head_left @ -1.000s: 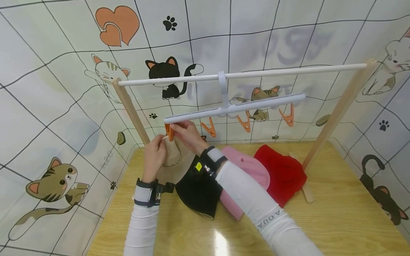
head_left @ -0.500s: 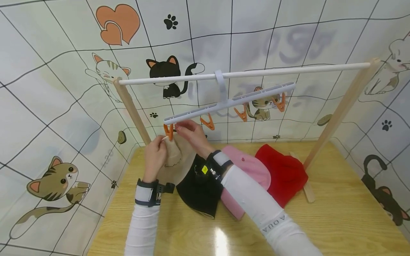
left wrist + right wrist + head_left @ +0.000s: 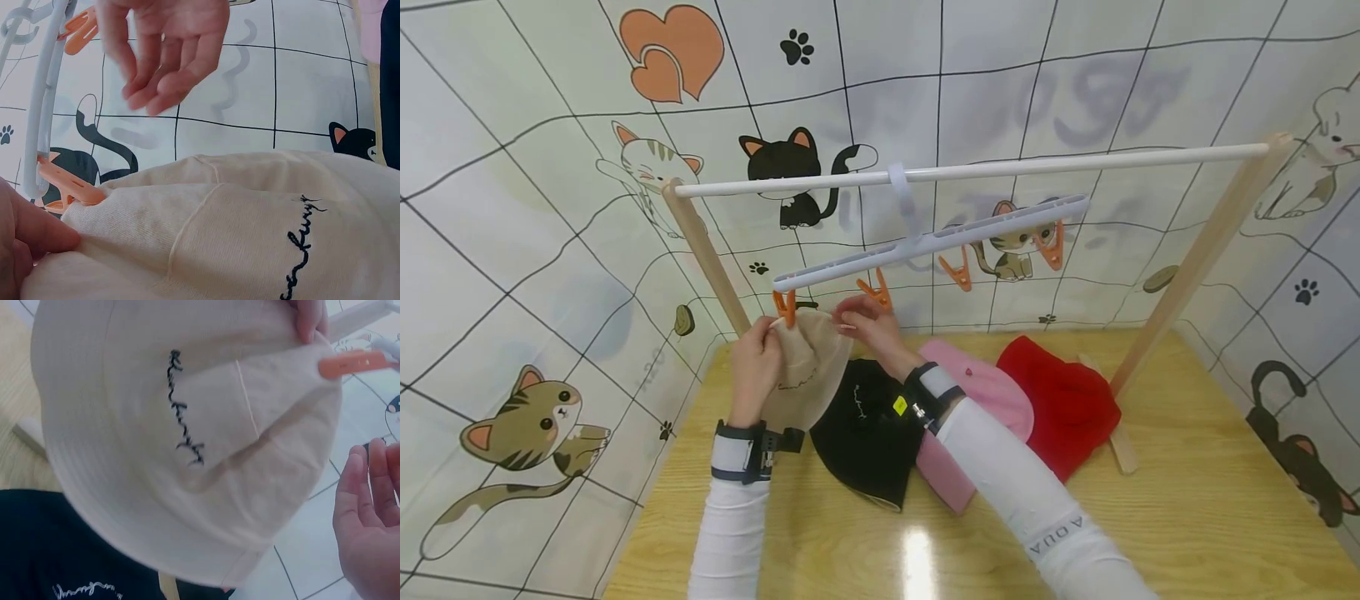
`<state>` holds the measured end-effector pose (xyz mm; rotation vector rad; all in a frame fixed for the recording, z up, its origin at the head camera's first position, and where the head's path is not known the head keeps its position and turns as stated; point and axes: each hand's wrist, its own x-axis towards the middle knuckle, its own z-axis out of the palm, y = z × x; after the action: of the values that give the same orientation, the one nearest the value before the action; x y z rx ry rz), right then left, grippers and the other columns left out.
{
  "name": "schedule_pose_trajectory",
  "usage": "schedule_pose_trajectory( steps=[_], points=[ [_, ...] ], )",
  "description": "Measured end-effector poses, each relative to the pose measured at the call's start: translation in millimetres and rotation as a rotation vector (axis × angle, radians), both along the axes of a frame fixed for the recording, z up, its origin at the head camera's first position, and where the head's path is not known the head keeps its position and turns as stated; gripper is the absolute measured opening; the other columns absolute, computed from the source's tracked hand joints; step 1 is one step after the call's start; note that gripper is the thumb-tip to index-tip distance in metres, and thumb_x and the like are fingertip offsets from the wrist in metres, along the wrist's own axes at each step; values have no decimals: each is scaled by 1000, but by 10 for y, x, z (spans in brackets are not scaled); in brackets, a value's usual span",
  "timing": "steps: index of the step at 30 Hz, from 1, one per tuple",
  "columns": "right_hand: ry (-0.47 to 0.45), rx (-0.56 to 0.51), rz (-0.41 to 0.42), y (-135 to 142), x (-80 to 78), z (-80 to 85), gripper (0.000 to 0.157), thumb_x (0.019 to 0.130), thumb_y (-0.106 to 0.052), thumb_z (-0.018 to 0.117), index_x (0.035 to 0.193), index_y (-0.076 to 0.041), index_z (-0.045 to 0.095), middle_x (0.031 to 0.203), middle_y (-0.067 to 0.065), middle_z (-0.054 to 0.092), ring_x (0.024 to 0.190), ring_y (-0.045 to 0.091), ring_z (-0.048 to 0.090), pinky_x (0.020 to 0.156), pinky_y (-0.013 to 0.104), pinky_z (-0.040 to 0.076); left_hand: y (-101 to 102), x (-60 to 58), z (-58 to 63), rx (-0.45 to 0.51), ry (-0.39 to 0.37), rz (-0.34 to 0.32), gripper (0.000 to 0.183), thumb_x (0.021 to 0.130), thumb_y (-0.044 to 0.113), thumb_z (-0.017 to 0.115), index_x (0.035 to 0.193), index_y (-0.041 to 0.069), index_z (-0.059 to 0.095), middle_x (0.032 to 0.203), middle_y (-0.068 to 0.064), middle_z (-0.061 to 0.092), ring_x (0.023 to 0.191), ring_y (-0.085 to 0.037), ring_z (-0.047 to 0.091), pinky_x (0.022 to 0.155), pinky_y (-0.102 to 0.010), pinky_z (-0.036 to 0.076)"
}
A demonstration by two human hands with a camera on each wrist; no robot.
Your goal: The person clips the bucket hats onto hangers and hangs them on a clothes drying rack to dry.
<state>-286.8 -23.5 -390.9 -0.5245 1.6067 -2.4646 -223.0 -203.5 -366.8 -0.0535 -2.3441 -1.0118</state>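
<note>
A cream bucket hat (image 3: 811, 367) with dark script stitching hangs at the left end of a white hanger (image 3: 936, 240). An orange clip (image 3: 74, 182) there bites the top edge of its crown. My left hand (image 3: 756, 367) pinches the crown fabric just beside that clip. To the right of the hat is my right hand (image 3: 880, 335), its fingers loosely bent with nothing between them. The left wrist view shows a gap between that hand and the fabric. Three other orange clips, one being the clip (image 3: 955, 268), hang along the hanger without hats.
The hanger hooks over a white rod (image 3: 1037, 168) on wooden posts. Below, on the wooden table (image 3: 842, 558), lie a black bucket hat (image 3: 865, 450), a pink hat (image 3: 985, 392) and a red hat (image 3: 1060, 404). A cat-printed wall sheet (image 3: 887, 100) stands behind.
My right hand has let go of the clip and moved right and slightly down. The hanger has turned, and its hook has slid left along the rod. My left hand keeps its pinch.
</note>
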Motion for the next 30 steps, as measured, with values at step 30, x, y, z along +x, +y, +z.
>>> schedule_pose_trajectory(
  steps=[30],
  points=[
    [-52,175,3,714,-27,-501,27,97,0,51,119,15,49,108,16,60,105,30,60,100,50,39,-167,1,-131,-60,23,97,22,91,-2,47,99,-10,67,85,-27,65,70,-41,57,60,-46,41]
  ],
)
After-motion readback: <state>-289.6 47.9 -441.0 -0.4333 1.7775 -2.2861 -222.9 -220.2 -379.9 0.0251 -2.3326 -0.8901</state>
